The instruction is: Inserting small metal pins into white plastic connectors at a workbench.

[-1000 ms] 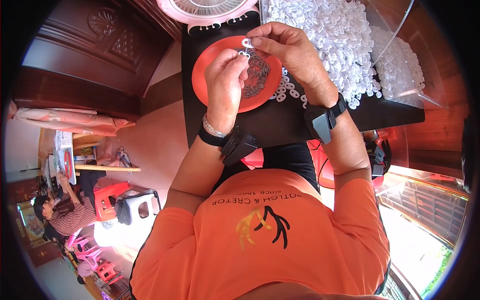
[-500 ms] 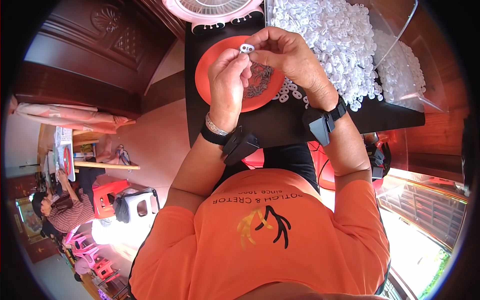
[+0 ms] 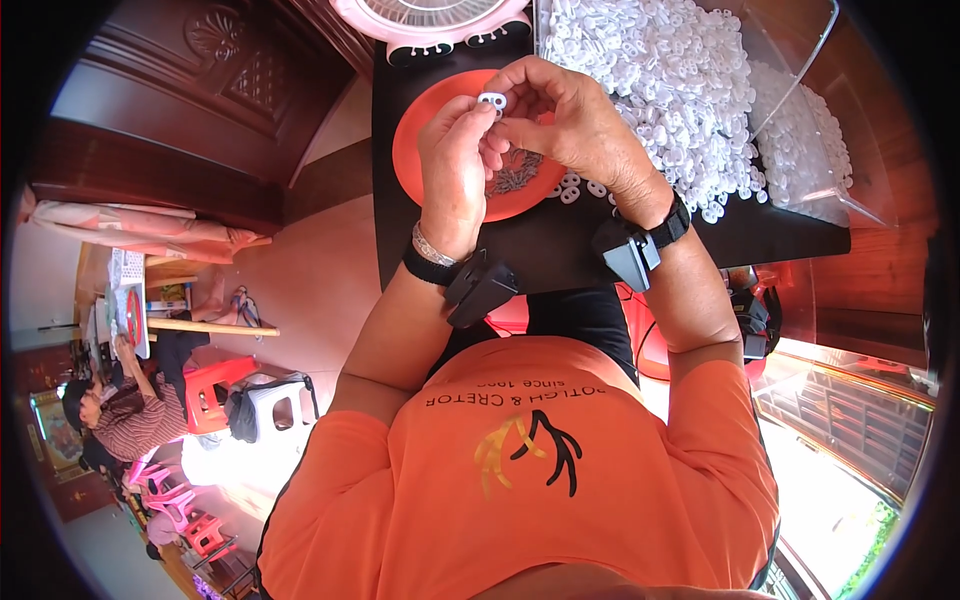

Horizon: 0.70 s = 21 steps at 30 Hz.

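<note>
My left hand (image 3: 455, 165) pinches a small white plastic piece with two holes (image 3: 491, 101) between thumb and fingers, above a round orange tray (image 3: 415, 150). To its right my right hand (image 3: 575, 125) is curled, its index fingertip against the piece's side. The right thumb bends in just below; whether something tiny lies between the right fingers is hidden. Under both hands, small grey metal parts (image 3: 515, 172) are heaped in the tray. Several more loose white two-hole pieces (image 3: 570, 190) lie on the dark table beside the tray.
A large pile of white two-hole pieces (image 3: 680, 90) covers the table's right side, with a clear plastic bag (image 3: 810, 140) of more beside it. A pink fan (image 3: 435, 22) stands at the far edge. Off left, another person (image 3: 135, 420) works at a table near plastic stools (image 3: 205, 390).
The right hand has shifted slightly, its wrist turning and its thumb moving a little lower. The white piece has tilted a bit in the left hand's pinch.
</note>
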Tool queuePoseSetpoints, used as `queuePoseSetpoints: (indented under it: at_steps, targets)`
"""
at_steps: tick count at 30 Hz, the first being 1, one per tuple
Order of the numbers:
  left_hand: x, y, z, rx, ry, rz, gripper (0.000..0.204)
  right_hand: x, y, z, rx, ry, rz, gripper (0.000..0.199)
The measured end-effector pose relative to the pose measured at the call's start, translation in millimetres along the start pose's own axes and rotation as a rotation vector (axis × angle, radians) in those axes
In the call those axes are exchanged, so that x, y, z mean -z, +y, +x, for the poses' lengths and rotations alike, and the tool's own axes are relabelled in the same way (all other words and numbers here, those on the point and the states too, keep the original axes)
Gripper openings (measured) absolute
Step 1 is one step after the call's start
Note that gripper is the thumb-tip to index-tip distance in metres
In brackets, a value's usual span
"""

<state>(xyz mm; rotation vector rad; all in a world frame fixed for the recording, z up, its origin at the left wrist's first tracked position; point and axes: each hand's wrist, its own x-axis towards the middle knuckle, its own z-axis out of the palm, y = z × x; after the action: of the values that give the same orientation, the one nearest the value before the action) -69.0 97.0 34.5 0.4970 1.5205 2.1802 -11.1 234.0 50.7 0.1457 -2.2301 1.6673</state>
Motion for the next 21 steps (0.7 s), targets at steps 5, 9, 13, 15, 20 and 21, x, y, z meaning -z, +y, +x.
queuePoseSetpoints:
  at_steps: [5,9,13,15,20,21]
  targets:
    - [-2,0,-1,0.019,0.017,0.06,0.019,-9,-4,-2,0.115,0.086,-0.312,0.029]
    - [-3,0,-2,-0.016,0.005,0.039,0.02,-16,-1,-3,0.24,0.168,-0.496,0.028]
    - [1,-4,2,-0.014,0.024,-0.022,0.02,-16,0,-4,0.262,0.18,-0.514,0.027]
    - [2,-5,2,-0.037,0.008,-0.035,0.02,-17,1,-4,0.214,0.177,-0.456,0.026]
    - [-1,-4,-2,-0.109,0.013,-0.01,0.019,-17,-2,-4,0.132,0.139,-0.39,0.025]
    - [-1,-4,-2,-0.108,0.013,-0.01,0.019,-18,-1,-5,0.128,0.135,-0.373,0.024]
